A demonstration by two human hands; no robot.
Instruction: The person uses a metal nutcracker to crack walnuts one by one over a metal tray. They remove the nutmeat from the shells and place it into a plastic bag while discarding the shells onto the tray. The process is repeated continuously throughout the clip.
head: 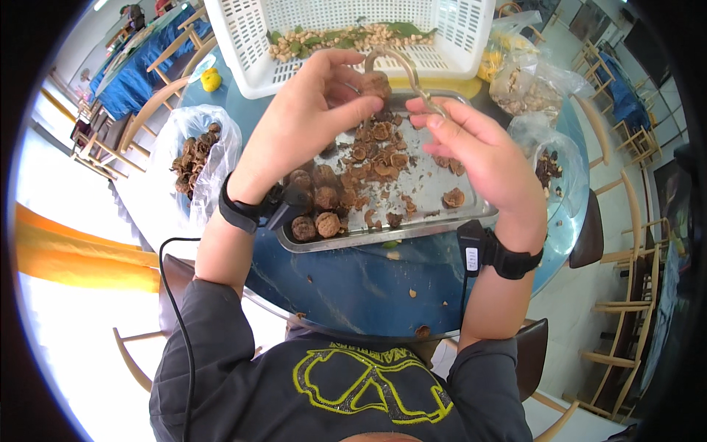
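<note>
My left hand (331,99) holds a brown walnut (375,85) between thumb and fingers, above the far part of a metal tray (342,242). In my right hand (458,130) is the end of a curved metal tool (411,66), perhaps a nutcracker, whose arched part reaches over to the walnut. Whether the tool touches the nut cannot be told. Below, several whole walnuts (327,198) lie at the tray's left side. Broken brown shells (381,163) are heaped in its middle, with an empty half shell (454,197) at the right.
A white plastic basket (237,55) with pale kernels and green leaves stands behind the tray. Clear bags hold walnuts (193,157) at left, pale pieces (522,94) and dark bits (547,168) at right. Yellow fruit (211,80) sits far left. Shell crumbs dot the blue round table (353,293).
</note>
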